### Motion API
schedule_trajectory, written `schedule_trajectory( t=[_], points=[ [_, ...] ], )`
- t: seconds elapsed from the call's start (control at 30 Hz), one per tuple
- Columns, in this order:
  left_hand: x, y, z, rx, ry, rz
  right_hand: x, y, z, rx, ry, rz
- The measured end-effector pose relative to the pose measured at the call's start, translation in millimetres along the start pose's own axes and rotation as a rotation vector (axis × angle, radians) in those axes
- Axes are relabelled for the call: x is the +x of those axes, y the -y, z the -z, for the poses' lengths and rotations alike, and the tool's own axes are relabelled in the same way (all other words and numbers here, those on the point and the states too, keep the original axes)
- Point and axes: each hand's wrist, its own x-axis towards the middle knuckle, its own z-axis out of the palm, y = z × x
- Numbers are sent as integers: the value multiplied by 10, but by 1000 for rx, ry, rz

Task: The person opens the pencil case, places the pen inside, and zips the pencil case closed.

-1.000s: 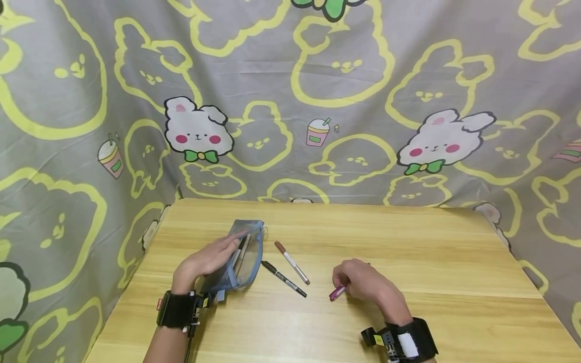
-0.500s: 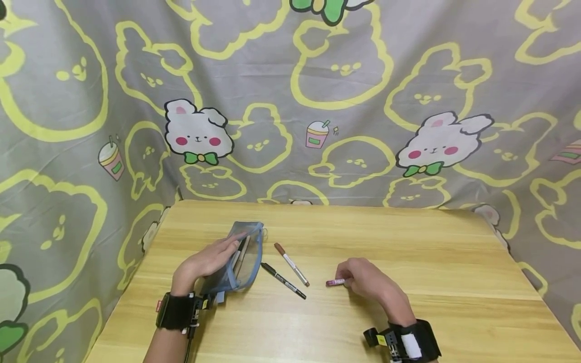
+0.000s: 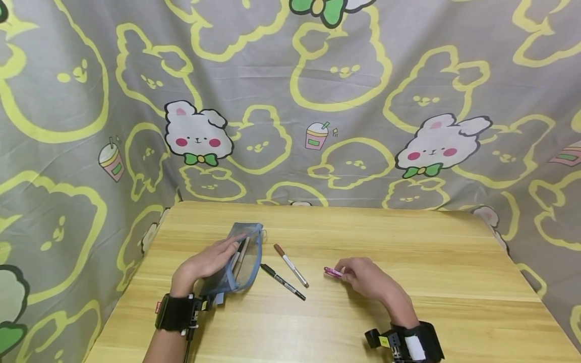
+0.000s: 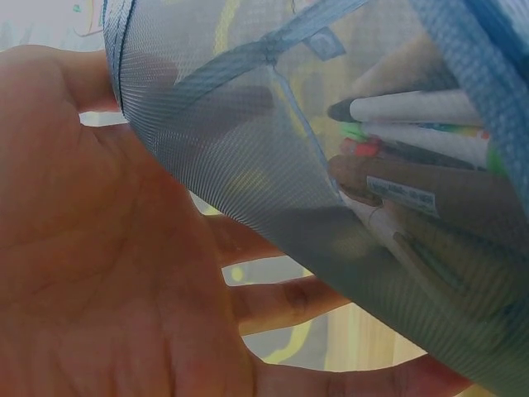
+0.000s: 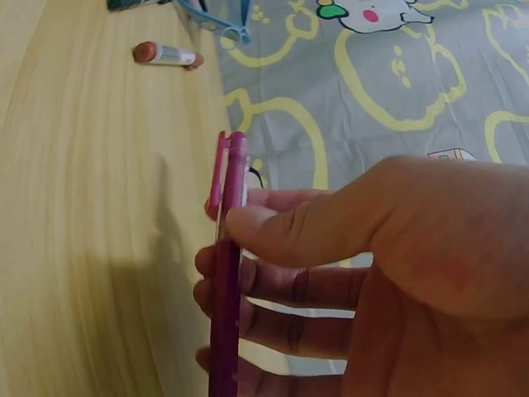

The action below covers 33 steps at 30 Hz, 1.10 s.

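My left hand [image 3: 211,259] rests along the near left side of a blue mesh pencil case [image 3: 256,262]. Its fingers are straight. The left wrist view shows spread fingers [image 4: 285,306] running behind the mesh, their ends partly hidden. Several pens [image 4: 413,107] lie inside the case, which gapes toward the right. In my right hand [image 3: 365,277] is a magenta pen [image 5: 235,182], pinched between thumb and fingers, its clip end pointing left in the head view. Between the hands, a brown-capped marker [image 3: 290,265] and a black marker [image 3: 283,282] lie on the table.
The wooden table [image 3: 408,242] meets a grey cartoon-print curtain [image 3: 272,75] at its back and sides. A camera strap [image 3: 177,312] circles the left wrist, and another strap [image 3: 415,343] the right.
The magenta pen has turned in my right hand, its visible end swinging from pointing toward the near side to pointing left. My left hand, the case and the two markers keep their places.
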Motion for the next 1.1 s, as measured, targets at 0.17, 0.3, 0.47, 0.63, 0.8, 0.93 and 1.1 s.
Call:
schedule_trajectory(
  t=[0.17,0.3,0.47,0.63,0.8,0.93,1.1],
  points=[
    [-4,-11,6,-8,1,4,13,24,11,58,-32,-16],
    [3,-13,4,-13,3,10,17,50,14,83,-84,-46],
    [8,-4,4,-18,6,9,37,59,10,74,-138,-77],
    [-2,5,8,-19,4,6,54,84,15,62,-203,-133],
    [-17,28,9,-25,-5,12,99,126,7,87,-269,-168],
    [-16,42,4,-35,-3,14,133,155,-16,136,-307,-209],
    [-13,42,4,-40,6,-7,145,186,-56,178,-332,-250]
  ],
)
